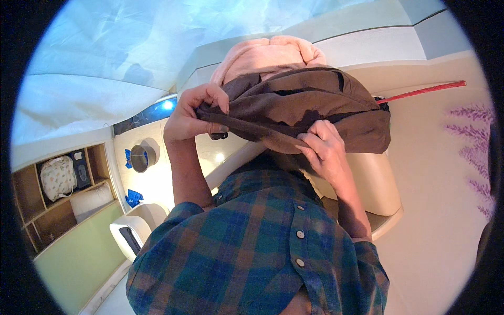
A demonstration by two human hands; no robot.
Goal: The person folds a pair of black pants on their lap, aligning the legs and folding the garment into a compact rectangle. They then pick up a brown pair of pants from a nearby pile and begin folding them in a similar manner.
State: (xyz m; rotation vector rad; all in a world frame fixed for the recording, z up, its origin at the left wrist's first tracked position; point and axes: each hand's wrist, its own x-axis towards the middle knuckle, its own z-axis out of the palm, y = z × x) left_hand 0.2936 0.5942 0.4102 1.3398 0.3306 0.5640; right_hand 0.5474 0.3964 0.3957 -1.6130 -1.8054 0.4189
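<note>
A brown cloth garment (pixel 294 105) is stretched between my two hands in front of me, its folds bunched toward the right. My left hand (pixel 194 113) grips its left end, thumb below and fingers curled over the edge. Farther right, my right hand (pixel 324 147) pinches the near edge of the same cloth. Which part of the garment each hand holds cannot be made out. Just behind it lies a pink plush blanket (pixel 270 55), partly covered by the brown cloth.
A red stick (pixel 425 90) juts out at the right beside the garment. To the left are a dark round bin (pixel 140 158) on the floor, a white box-shaped appliance (pixel 126 239) and a shelf unit (pixel 50 207) holding a patterned bag (pixel 58 178). Purple flower prints (pixel 472 136) mark the right wall.
</note>
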